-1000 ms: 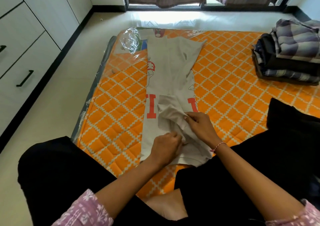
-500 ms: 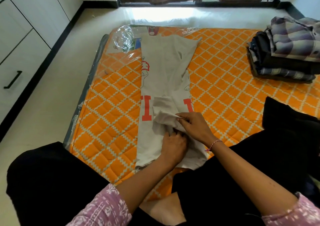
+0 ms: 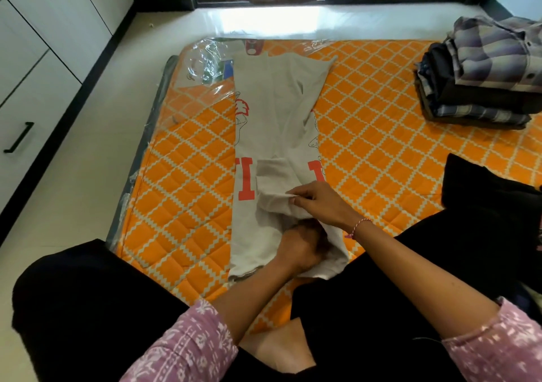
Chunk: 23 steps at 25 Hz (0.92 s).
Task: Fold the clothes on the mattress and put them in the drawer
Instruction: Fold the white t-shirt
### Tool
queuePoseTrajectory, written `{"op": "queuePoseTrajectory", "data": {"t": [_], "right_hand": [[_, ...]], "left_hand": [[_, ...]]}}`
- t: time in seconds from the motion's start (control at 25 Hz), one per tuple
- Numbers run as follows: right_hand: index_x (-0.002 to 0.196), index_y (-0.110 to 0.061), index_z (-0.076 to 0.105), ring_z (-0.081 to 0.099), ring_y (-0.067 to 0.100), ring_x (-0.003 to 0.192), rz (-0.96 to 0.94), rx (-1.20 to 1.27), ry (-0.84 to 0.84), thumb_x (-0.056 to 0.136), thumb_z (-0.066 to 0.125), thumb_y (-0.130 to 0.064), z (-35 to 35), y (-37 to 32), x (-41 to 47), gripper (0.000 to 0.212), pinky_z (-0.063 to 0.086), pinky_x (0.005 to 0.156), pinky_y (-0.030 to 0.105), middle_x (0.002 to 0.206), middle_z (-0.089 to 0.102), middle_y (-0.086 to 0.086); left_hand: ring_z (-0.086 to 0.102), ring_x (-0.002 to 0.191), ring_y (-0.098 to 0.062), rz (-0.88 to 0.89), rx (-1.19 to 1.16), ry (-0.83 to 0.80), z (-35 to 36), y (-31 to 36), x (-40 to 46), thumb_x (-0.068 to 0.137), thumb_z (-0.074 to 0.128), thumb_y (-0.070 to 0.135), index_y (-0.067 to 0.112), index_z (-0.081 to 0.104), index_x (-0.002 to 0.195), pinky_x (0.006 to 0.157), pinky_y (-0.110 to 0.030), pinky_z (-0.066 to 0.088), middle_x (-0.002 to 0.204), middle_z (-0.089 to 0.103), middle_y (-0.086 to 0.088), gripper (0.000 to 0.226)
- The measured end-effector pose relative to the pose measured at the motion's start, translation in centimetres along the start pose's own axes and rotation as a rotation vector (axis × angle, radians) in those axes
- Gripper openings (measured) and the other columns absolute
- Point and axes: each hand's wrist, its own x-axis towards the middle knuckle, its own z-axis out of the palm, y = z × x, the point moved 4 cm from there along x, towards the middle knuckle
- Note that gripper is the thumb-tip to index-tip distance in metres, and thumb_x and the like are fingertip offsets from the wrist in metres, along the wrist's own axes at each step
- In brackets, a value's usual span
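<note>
Folding is underway on a beige T-shirt (image 3: 278,123) with red print, laid lengthwise along the orange quilted mattress (image 3: 381,147), sides already turned in. A person seated at its near end works the hem. Their right hand (image 3: 319,202) pinches a raised fold of cloth between thumb and fingers. Their left hand (image 3: 299,249) is partly tucked under that fold, fingers curled into the fabric. Next, the near end likely needs carrying up toward the collar and flattening. A stack of folded clothes (image 3: 481,76) waits far right; a drawer (image 3: 26,123) stands left, closed.
</note>
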Motion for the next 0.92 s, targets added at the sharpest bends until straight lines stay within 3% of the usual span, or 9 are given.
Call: {"op": "queuePoseTrajectory", "data": {"t": [0.08, 0.16, 0.24, 0.32, 0.4, 0.48, 0.68, 0.8, 0.92], "right_hand": [[0.11, -0.013, 0.071, 0.065, 0.017, 0.101, 0.03, -0.054, -0.186, 0.095, 0.054, -0.024, 1.5, 0.7, -0.5, 0.026, 0.05, 0.086, 0.028, 0.112, 0.071, 0.003], [0.104, -0.012, 0.073, 0.066, 0.022, 0.099, 0.053, 0.066, -0.042, 0.098, 0.049, -0.029, 1.6, 1.0, -0.4, 0.03, 0.05, 0.087, 0.038, 0.104, 0.072, 0.004], [0.122, -0.015, 0.063, 0.052, 0.025, 0.124, -0.002, -0.189, 0.123, 0.1, 0.043, -0.03, 1.9, 1.5, 0.2, 0.034, 0.039, 0.102, 0.04, 0.129, 0.061, 0.007], [0.147, -0.022, 0.033, 0.013, 0.022, 0.147, -0.03, -0.574, 0.019, 0.101, 0.034, -0.041, 4.0, 2.3, 0.5, 0.05, 0.008, 0.117, 0.048, 0.158, 0.022, 0.006], [0.153, -0.023, 0.006, -0.018, 0.019, 0.145, 0.0, -0.738, -0.064, 0.1, 0.027, -0.046, 6.3, 3.3, 0.3, 0.062, -0.013, 0.115, 0.053, 0.16, -0.007, 0.006], [0.152, -0.023, -0.004, -0.027, 0.018, 0.141, 0.01, -0.777, -0.063, 0.099, 0.027, -0.045, 7.5, 3.7, -0.2, 0.065, -0.018, 0.113, 0.053, 0.159, -0.014, 0.006], [0.151, -0.025, 0.02, 0.006, 0.022, 0.148, -0.002, -0.545, -0.207, 0.097, 0.041, -0.043, 5.0, 3.4, 0.8, 0.061, 0.006, 0.119, 0.05, 0.16, 0.009, 0.005], [0.127, -0.013, 0.06, 0.056, 0.025, 0.117, -0.023, -0.282, -0.099, 0.094, 0.05, -0.018, 0.7, 2.5, 3.2, 0.035, 0.045, 0.095, 0.034, 0.128, 0.061, 0.009], [0.116, -0.006, 0.066, 0.063, 0.025, 0.103, 0.101, -0.257, 0.122, 0.092, 0.053, -0.013, -3.9, 3.0, 7.4, 0.028, 0.047, 0.086, 0.031, 0.113, 0.068, 0.011]], "left_hand": [[0.056, 0.115, -0.023, 0.137, -0.145, -0.265, -0.5, 0.1, -1.0, 0.093, 0.057, 0.035, 0.008, 0.058, 0.126, 0.095, -0.029, 0.044, 0.127, 0.06, -0.012, 0.043], [0.064, 0.091, -0.01, 0.208, -0.477, -0.397, -3.8, -0.8, -1.6, 0.092, 0.06, 0.022, 0.007, 0.068, 0.105, 0.082, -0.017, 0.048, 0.102, 0.071, -0.003, 0.021], [0.06, 0.065, -0.005, 0.036, -0.658, -0.047, -6.9, -3.5, -0.7, 0.091, 0.055, 0.012, 0.019, 0.067, 0.08, 0.064, -0.022, 0.047, 0.072, 0.066, 0.011, 0.017], [0.059, 0.083, -0.012, -0.223, -0.287, 0.428, -7.8, -5.7, -0.2, 0.096, 0.047, 0.02, 0.022, 0.065, 0.099, 0.073, -0.031, 0.043, 0.095, 0.067, 0.003, 0.019], [0.037, 0.134, -0.022, -0.294, 0.062, 0.307, -4.8, -6.3, 0.3, 0.101, 0.033, 0.034, 0.021, 0.037, 0.143, 0.107, -0.037, 0.03, 0.147, 0.039, -0.008, 0.044], [0.003, 0.147, -0.015, -0.245, 0.168, 0.11, -1.7, -7.7, 0.2, 0.101, 0.023, 0.045, 0.027, 0.006, 0.152, 0.117, -0.04, 0.004, 0.161, 0.006, -0.001, 0.057], [0.007, 0.147, -0.01, -0.223, 0.195, 0.157, -2.0, -9.1, 0.0, 0.099, 0.019, 0.054, 0.026, 0.013, 0.152, 0.115, -0.045, 0.0, 0.16, 0.011, 0.002, 0.06], [0.021, 0.143, -0.016, -0.224, 0.239, 0.346, -5.7, -8.8, 3.6, 0.099, 0.031, 0.044, 0.019, 0.02, 0.15, 0.111, -0.044, 0.014, 0.155, 0.025, -0.004, 0.058], [0.023, 0.142, -0.021, -0.226, 0.22, 0.318, -8.8, -9.0, 9.2, 0.099, 0.038, 0.039, 0.016, 0.017, 0.15, 0.11, -0.042, 0.02, 0.154, 0.025, -0.007, 0.06]]}}
